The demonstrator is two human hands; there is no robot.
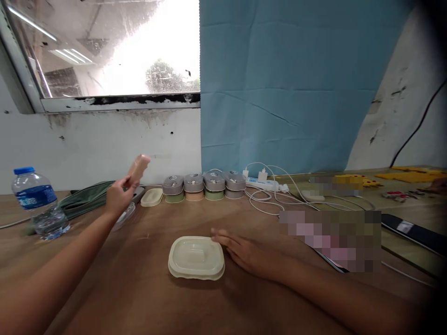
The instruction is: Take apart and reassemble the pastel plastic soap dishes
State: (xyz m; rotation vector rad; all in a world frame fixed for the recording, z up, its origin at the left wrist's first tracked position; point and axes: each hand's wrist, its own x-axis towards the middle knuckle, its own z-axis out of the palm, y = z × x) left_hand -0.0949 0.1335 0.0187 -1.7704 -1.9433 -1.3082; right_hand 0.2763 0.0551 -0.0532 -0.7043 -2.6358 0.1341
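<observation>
My left hand point(120, 194) is raised at the left, its fingers closed on a peach-pink flat piece with rounded ends point(138, 168), seen almost edge-on and slightly blurred. It may be a container lid, but its kind is unclear. In front of me on the table lies a cream lidded container point(185, 265), rectangular with rounded corners. Flat beside it, my right hand point(249, 253) has its fingers stretched out, the fingertips touching the container's right far rim. Below my left hand are a clear plastic container point(126, 216), partly hidden, and a smaller cream lid point(152, 197).
Several grey-lidded containers point(213, 182) stand in a row by the wall. A water bottle point(38, 204) and a green bag point(87, 197) are at the left. White cables point(265, 204), a power strip point(263, 184) and a black flat object point(415, 232) lie to the right.
</observation>
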